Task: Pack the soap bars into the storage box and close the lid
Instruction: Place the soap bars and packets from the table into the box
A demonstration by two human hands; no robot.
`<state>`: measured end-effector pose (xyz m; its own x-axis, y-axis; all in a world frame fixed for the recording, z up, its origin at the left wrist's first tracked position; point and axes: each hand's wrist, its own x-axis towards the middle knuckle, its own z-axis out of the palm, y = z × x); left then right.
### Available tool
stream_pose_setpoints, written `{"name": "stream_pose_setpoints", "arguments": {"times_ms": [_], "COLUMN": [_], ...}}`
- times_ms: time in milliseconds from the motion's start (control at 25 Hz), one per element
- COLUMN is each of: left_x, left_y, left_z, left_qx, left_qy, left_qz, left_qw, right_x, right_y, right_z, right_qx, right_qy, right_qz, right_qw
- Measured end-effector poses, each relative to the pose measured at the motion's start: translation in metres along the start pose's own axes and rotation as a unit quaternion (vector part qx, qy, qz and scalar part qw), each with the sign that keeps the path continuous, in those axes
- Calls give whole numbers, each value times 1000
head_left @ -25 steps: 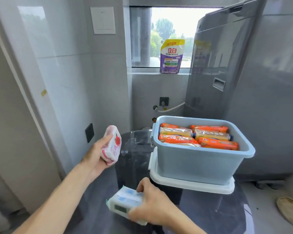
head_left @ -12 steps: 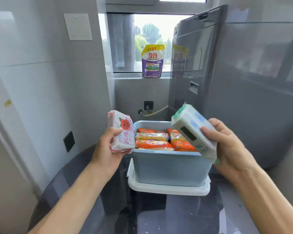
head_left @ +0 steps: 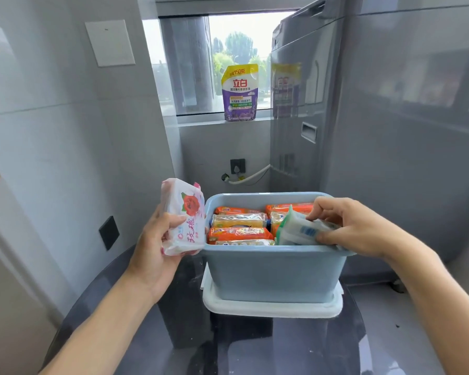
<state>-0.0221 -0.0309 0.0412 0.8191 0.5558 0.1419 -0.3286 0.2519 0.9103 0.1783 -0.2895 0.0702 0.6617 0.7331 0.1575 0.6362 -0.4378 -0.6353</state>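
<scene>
Soap bars [head_left: 241, 228] in box [head_left: 276, 272], box on lid [head_left: 271, 309], pouch [head_left: 240, 93] behind.

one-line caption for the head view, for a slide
Right hand sets white soap into blue box; left hand holds rose soap.

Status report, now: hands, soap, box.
Left hand holds rose soap bar beside blue box. Right hand lowering white-blue soap pack into box. White lid under box, not fitted.

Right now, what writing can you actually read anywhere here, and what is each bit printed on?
"立白": purple and yellow detergent pouch on the window sill.
"150克": same pouch, yellow top band.
"玫瑰": white rose-printed soap pack in the left hand.
Pouch small print, orange soap wrappers, blue-and-white soap pack: too blurred.
</scene>
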Motion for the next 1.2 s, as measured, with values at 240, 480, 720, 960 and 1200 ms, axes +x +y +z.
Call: {"name": "stream_pose_setpoints", "arguments": {"times_ms": [240,480,720,960,1200], "left_x": [-3,-8,-9,1,-10], "left_y": [2,3,-4,16,38], "left_z": [3,7,13,-12,-3], "left_qx": [37,103,125,81,34], "left_qy": [-12,-1,26,200,115], "left_qz": [2,-3,5,61,83], "left_qw": [999,995,992,974,989], "right_x": [4,-31,-50,-90,-65], "right_y": [-12,-1,-37,-135,-147], "right_z": [14,10,45,131,99], "right_qx": [-110,-43,-270,-212,77], "right_qy": [-87,-22,41,59,127], "right_qz": [52,-25,-68,-118,-98], "right_qw": [989,999,959,968,984]}}
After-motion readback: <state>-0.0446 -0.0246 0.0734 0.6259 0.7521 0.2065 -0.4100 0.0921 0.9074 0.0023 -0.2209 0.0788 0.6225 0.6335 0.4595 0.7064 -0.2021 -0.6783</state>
